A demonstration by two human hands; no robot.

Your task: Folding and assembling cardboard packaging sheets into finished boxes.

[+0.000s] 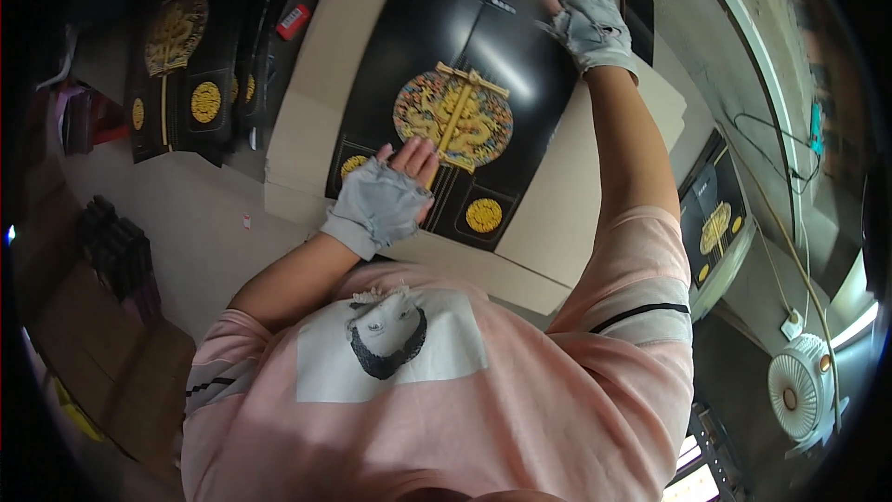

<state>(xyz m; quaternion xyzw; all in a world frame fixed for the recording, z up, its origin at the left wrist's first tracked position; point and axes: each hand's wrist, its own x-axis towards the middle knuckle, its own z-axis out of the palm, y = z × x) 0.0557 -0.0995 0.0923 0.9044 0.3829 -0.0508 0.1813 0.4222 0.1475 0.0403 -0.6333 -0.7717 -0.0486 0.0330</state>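
Note:
A glossy black printed sheet [446, 46] with a gold dragon medallion and gold round emblems lies in front of me on a stack of pale cardboard [548, 223]. My left hand [383, 203], in a grey fingerless glove, rests with fingers stretched out on the sheet's near left part, below the medallion. At the sheet's far right corner is my right hand [592, 17], gloved the same way, its fingers spread and slightly blurred. Neither hand grips anything. A dark phone-like slab [637, 26] lies right beside my right hand.
More black and gold printed pieces [186, 74] lie at the left, near a small red object [293, 22]. Dark stacked pieces [121, 246] stand lower left. On the right are another printed piece [714, 209], hanging cables and a white fan [801, 390].

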